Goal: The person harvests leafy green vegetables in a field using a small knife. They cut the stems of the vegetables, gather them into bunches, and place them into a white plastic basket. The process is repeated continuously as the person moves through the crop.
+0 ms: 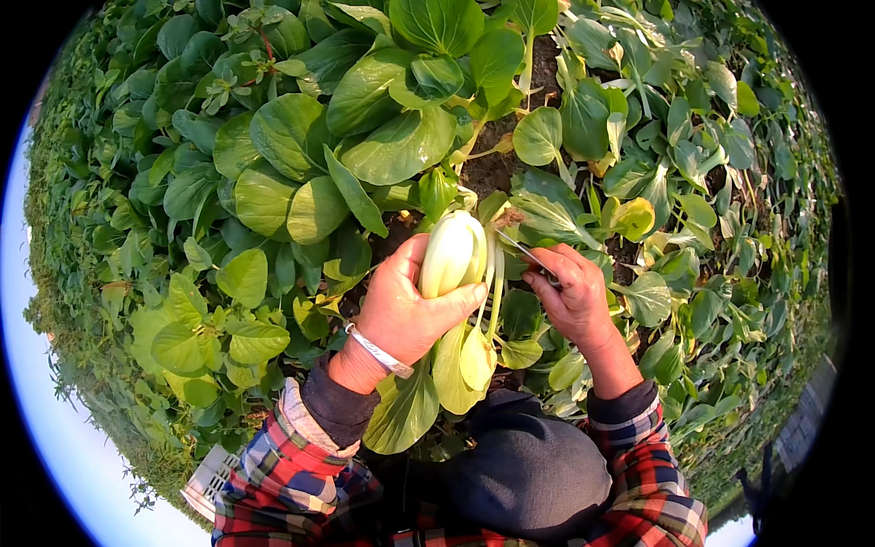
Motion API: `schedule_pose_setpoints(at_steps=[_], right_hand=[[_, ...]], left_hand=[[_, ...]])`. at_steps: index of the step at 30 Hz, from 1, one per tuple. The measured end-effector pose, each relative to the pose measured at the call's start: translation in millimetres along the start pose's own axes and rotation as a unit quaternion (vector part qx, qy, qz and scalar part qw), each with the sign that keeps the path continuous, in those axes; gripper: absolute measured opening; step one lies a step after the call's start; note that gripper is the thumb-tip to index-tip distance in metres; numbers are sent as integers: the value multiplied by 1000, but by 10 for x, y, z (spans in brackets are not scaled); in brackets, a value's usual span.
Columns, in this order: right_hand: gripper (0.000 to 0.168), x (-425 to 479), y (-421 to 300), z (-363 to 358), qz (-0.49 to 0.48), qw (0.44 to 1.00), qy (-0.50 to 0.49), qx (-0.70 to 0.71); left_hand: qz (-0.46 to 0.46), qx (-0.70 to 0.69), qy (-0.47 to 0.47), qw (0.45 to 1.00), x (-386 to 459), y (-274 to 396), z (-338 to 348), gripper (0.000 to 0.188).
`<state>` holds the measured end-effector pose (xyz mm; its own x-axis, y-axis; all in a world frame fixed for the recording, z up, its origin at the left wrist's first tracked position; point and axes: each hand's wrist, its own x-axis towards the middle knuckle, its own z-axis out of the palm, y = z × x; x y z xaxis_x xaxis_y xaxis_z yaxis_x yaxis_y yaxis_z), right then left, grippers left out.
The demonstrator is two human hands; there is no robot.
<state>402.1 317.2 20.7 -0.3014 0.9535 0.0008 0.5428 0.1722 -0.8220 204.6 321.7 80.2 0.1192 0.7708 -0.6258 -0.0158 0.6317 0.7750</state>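
My left hand (pixel 410 308) is wrapped around the pale, swollen base of a bok choy plant (pixel 454 253), its thumb lying across the stalks. The plant's leaves hang down toward my body, and one small leaf (pixel 478 359) is yellowing. In my right hand (pixel 573 290) is a thin metal blade (pixel 516 245), most likely a knife; the fingers hide its handle. The blade's tip reaches the brownish root end (pixel 509 217) just right of the pale base.
Dense rows of standing bok choy (pixel 396 137) grow ahead and to the left. Cut or flattened leaves (pixel 649 301) cover the ground on the right. A white slatted plastic crate (pixel 208 478) stands at lower left. My dark-clothed knee (pixel 530 472) is close below the hands.
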Motion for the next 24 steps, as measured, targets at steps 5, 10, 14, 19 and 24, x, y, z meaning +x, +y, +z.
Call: schedule_pose_setpoints(at_steps=[5,10,14,19,24], right_hand=[[17,70,-30,63,7,1000,-21,-15],[11,80,-39,223,1,999,-31,-15],[12,70,-87,185,15,999,-29,24],[14,41,-134,93,32,995,10,92],[16,68,-201,71,-4,1000,-20,22]], left_hand=[[-19,-20,-39,999,-59,-25,10,41],[2,60,-27,998,-121,-121,-36,37],[71,183,4,980,-96,-22,-92,40],[181,255,69,947,-45,160,-138,39],[125,276,28,952,-99,257,-146,40]])
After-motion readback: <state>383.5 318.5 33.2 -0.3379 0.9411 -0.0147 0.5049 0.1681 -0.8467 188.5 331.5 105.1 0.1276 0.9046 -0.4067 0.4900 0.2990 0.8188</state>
